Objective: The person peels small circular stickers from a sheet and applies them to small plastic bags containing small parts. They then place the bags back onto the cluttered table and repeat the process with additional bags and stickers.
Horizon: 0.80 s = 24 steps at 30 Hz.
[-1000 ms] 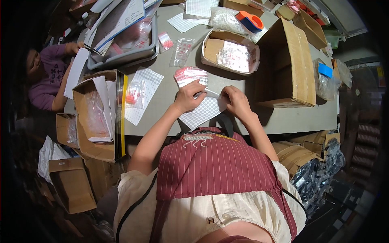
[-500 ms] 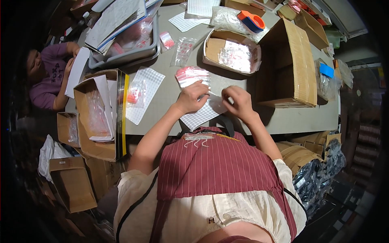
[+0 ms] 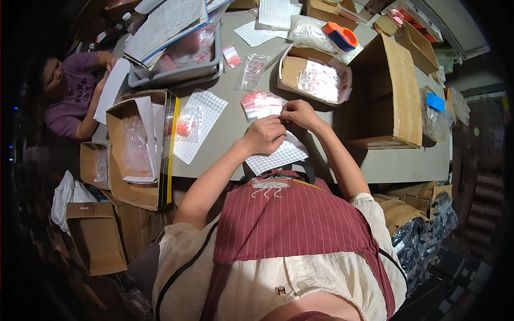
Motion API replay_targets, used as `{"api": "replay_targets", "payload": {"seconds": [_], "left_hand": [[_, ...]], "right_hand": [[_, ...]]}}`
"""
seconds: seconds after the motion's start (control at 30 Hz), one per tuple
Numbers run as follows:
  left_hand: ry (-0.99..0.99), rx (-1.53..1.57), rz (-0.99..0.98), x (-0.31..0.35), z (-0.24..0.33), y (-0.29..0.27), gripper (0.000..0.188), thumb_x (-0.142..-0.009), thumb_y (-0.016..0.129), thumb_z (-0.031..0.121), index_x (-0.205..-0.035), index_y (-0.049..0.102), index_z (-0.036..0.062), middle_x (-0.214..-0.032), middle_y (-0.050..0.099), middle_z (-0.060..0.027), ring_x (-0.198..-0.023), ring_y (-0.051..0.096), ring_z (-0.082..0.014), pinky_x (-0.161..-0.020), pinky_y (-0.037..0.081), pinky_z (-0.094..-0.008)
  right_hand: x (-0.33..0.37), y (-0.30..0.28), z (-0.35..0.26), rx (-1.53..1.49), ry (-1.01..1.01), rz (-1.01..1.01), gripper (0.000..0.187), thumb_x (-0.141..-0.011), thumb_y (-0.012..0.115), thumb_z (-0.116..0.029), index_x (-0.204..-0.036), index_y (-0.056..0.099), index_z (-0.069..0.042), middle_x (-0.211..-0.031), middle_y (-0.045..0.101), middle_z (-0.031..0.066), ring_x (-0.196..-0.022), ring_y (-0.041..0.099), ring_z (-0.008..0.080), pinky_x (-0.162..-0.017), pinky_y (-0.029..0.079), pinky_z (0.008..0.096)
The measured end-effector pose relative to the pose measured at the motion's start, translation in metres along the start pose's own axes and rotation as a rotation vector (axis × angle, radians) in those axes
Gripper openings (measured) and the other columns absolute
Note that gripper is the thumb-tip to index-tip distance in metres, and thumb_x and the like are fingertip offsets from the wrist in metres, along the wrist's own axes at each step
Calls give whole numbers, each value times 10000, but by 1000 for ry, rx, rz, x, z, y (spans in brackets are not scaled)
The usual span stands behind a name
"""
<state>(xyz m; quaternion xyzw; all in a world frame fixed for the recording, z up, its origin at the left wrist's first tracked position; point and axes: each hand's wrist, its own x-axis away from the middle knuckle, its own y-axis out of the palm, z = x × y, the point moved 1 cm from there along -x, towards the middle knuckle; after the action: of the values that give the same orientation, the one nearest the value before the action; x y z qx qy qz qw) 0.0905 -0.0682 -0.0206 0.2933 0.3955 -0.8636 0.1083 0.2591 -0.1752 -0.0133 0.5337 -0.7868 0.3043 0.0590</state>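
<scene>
My left hand (image 3: 265, 135) is curled, its fingers closed, over the far part of a white sheet of grey round stickers (image 3: 281, 156) near the table's front edge. Close beside it, my right hand (image 3: 301, 114) has thumb and fingers pinched together. What either hand holds, if anything, is too small or hidden to make out. Just beyond the hands lies a fanned stack of small clear plastic bags with red edges (image 3: 259, 103). A single clear bag (image 3: 252, 72) lies flat farther back.
An open carton (image 3: 393, 91) stands on the right beside a low box of small bags (image 3: 342, 93). Left are a grey bin (image 3: 176, 80), a cardboard box (image 3: 139, 195), and another sticker sheet (image 3: 211, 109). An orange-and-blue tape ring (image 3: 341, 36) lies behind. Another person (image 3: 75, 96) sits far left.
My right hand has moved left and away from me, to the right edge of the bag stack, closing up to my left hand. The left hand's fingers are more curled. The whole view has shifted slightly.
</scene>
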Motion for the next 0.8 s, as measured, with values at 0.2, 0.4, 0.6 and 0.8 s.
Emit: {"api": "replay_targets", "payload": {"seconds": [0.2, 0.4, 0.6, 0.8], "left_hand": [[-11, -17, -23, 2, -2, 1, 105, -743, 739, 52, -816, 669, 26, -846, 687, -139, -859, 698, -318, -947, 575, -412], [3, -54, -21, 2, -3, 0, 112, -748, 745, 69, -829, 679, 27, -892, 712, -142, -906, 714, -307, -986, 567, -427], [31, -52, 33, 0, -2, 1, 91, -764, 729, 89, -820, 669, 50, -844, 692, -116, -861, 703, -298, -973, 564, -422], [3, -47, 4, 2, -1, 1, 108, -757, 747, 68, -836, 684, 31, -891, 719, -133, -914, 720, -301, -990, 570, -433]], "right_hand": [[-3, 6, 9, 174, -100, 81, 166, -877, 717, -184, -879, 718, -18, -700, 671, 13, -573, 597, 85, -537, 469, 259], [5, -5, 4, -123, -7, -2, 117, -910, 690, -144, -884, 717, -34, -680, 629, -12, -533, 536, 59, -490, 404, 237], [5, -11, 7, -225, -22, -228, 76, -897, 705, -111, -860, 679, -51, -698, 603, -35, -530, 489, 38, -476, 363, 218], [4, -5, 11, -291, -65, -116, 113, -878, 721, -125, -832, 705, -23, -710, 649, 3, -555, 535, 67, -503, 406, 232]]}}
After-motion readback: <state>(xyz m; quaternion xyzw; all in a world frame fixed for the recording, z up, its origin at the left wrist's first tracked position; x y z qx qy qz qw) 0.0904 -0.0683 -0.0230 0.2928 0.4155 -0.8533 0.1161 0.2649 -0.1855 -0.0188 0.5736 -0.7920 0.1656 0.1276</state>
